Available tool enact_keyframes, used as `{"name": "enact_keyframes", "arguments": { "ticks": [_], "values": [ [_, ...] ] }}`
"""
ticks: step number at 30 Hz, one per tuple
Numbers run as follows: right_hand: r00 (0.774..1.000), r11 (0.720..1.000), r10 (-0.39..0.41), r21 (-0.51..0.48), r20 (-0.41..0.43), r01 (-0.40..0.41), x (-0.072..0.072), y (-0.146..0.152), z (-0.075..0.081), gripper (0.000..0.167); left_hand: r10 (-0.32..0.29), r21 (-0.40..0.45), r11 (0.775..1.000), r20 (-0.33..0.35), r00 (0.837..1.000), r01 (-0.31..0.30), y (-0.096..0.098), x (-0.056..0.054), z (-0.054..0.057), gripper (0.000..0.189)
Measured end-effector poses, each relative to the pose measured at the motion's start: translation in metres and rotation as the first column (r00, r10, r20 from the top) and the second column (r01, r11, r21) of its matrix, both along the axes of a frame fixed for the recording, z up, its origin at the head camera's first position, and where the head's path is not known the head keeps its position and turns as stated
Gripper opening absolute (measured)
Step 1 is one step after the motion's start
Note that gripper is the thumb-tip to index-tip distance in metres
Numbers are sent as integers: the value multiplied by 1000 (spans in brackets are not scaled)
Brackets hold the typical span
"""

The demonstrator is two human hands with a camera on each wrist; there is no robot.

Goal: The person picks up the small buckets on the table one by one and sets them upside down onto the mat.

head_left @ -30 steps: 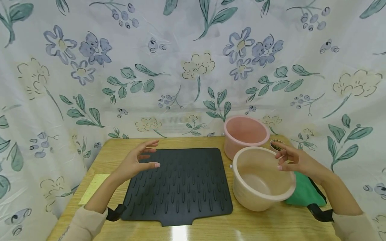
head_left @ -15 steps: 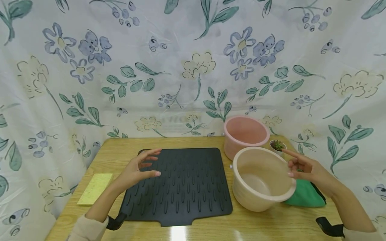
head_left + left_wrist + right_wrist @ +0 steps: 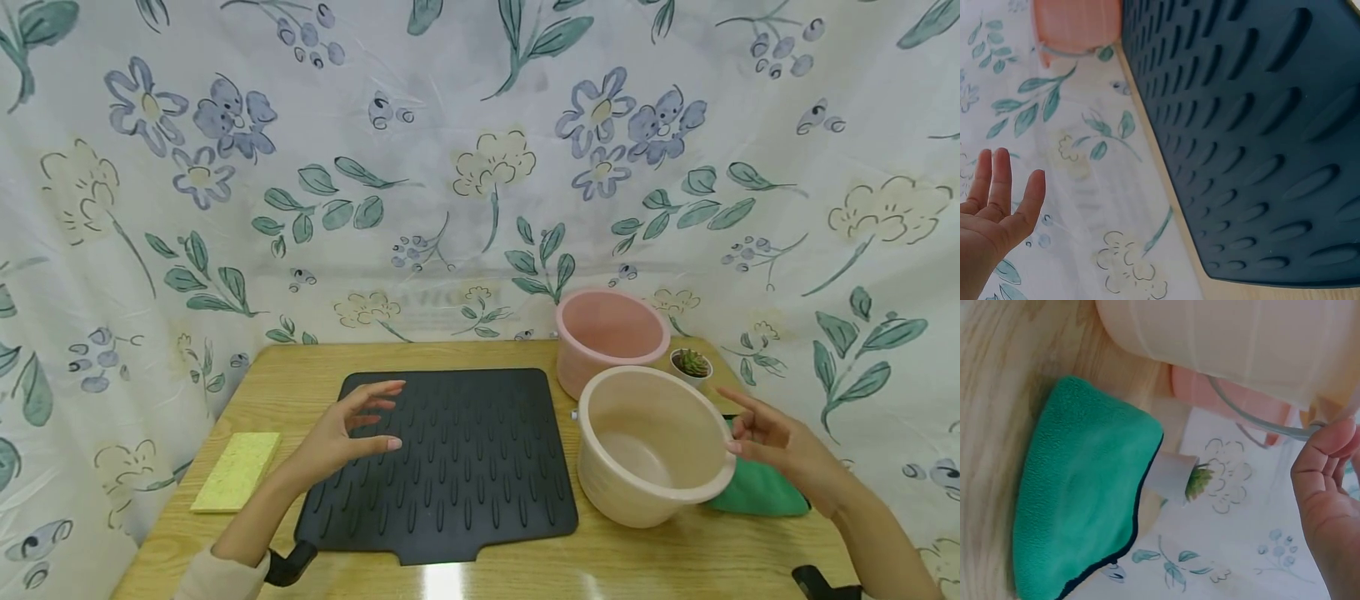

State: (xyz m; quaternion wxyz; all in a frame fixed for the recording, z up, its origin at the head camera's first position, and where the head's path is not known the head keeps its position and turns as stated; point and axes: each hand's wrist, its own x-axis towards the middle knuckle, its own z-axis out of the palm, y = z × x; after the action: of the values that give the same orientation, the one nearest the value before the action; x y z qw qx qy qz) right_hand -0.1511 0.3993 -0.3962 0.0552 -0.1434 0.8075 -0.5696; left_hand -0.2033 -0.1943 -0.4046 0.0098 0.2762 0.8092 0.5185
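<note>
My left hand (image 3: 333,437) is held over the left side of a dark ridged mat (image 3: 465,467), fingers spread apart from the thumb and nothing in them. In the left wrist view its fingers (image 3: 1000,187) are raised beside the mat. My right hand (image 3: 783,454) is at the right rim of a cream bucket (image 3: 637,500), its index finger stretched out and other fingers bent. The thumb overlaps the bucket's rim; contact is unclear. In the right wrist view the thumb (image 3: 1329,437) appears by the end of the bucket's grey handle (image 3: 1254,419).
A pink bucket (image 3: 573,367) stands behind the cream one, with a small potted succulent (image 3: 692,364) to its right. A folded green cloth (image 3: 761,483) lies beneath my right hand. On the left is a yellow cloth (image 3: 236,472). A floral curtain (image 3: 435,108) surrounds the wooden table (image 3: 517,575).
My right hand has moved right and down from above the cream bucket's opening to its right rim, uncovering the succulent. The left hand has lowered slightly. The buckets stay put.
</note>
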Motion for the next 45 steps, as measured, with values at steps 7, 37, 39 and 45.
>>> {"name": "enact_keyframes", "arguments": {
  "ticks": [7,37,39,45],
  "values": [
    [991,992,-106,-53,80,111,2,9,-16,61,-4,1,1000,-13,1000,4,1,0,-4,70],
    [865,639,449,-757,225,-134,-4,1,-34,60,-35,7,999,30,999,35,5,-2,-15,71],
    [855,616,466,-777,227,-130,-4,0,-34,60,-36,10,999,38,999,35,5,-2,-16,71],
    [848,583,480,-804,226,-116,-4,-4,-32,61,-44,20,999,43,998,44,8,-2,-19,73]
  ]
}}
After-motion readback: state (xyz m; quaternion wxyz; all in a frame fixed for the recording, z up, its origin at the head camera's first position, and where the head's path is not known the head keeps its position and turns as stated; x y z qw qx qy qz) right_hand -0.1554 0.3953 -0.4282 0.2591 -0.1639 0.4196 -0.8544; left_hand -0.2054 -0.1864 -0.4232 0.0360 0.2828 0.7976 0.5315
